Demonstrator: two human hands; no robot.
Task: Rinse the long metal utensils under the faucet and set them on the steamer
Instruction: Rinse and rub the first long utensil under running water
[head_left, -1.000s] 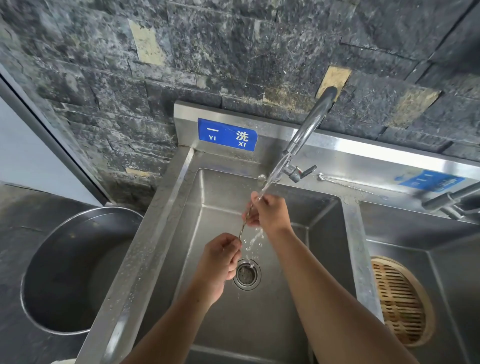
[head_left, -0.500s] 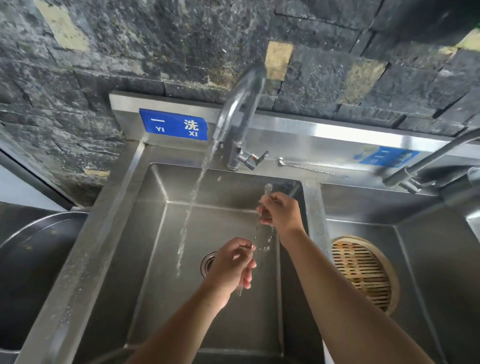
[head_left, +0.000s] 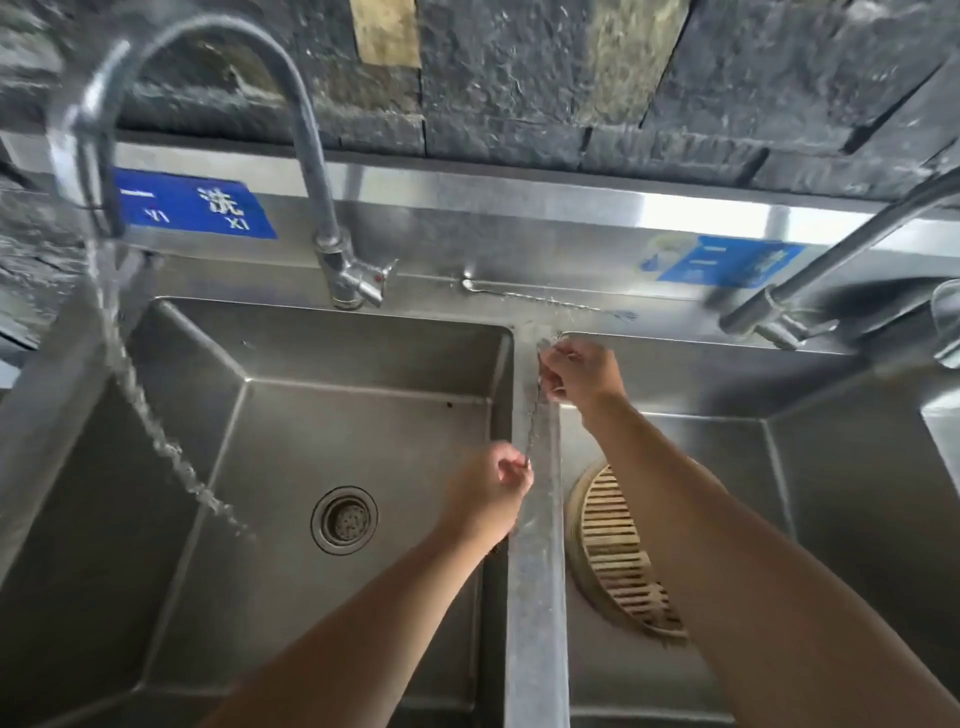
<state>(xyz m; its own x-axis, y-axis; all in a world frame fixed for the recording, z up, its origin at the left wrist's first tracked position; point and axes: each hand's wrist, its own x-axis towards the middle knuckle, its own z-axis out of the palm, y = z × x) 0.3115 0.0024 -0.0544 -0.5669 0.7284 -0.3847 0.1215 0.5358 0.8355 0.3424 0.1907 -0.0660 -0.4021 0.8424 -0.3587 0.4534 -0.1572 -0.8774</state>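
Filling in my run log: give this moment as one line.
stage: carrying to steamer | utensil: both hands, over sink divider | left hand | right hand | faucet: running

The thin metal utensil (head_left: 531, 426) blurs against the divider (head_left: 535, 571), its ends buried in both hands, while the right arm hides part of the steamer (head_left: 613, 551) in the right basin.

Open basin room around the steamer (head_left: 621, 561); divider ridge (head_left: 535, 571) alongside, second faucet (head_left: 831, 260) overhead at right.
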